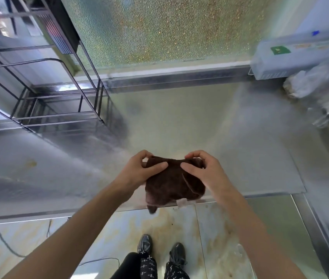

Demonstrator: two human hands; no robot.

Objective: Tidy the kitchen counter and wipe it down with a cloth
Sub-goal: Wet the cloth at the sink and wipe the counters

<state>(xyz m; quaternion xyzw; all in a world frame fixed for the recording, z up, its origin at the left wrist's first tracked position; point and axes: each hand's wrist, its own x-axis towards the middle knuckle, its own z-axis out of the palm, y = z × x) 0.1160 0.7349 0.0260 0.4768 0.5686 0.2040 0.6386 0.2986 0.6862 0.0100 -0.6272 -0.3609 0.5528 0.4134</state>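
Observation:
A dark brown cloth [174, 183] hangs bunched over the front edge of the steel counter [189, 121]. My left hand [139, 170] pinches its top left corner between thumb and fingers. My right hand [204, 170] grips the top right part in the same way. A small white label shows at the cloth's lower edge. The two hands are close together, with the cloth's top edge pulled between them.
A black wire rack [59, 97] stands on the counter at the left. A white appliance [300, 55] and crumpled plastic bags [316, 83] sit at the back right. Patterned glass [169, 29] backs the counter. My feet and a cable are on the floor below.

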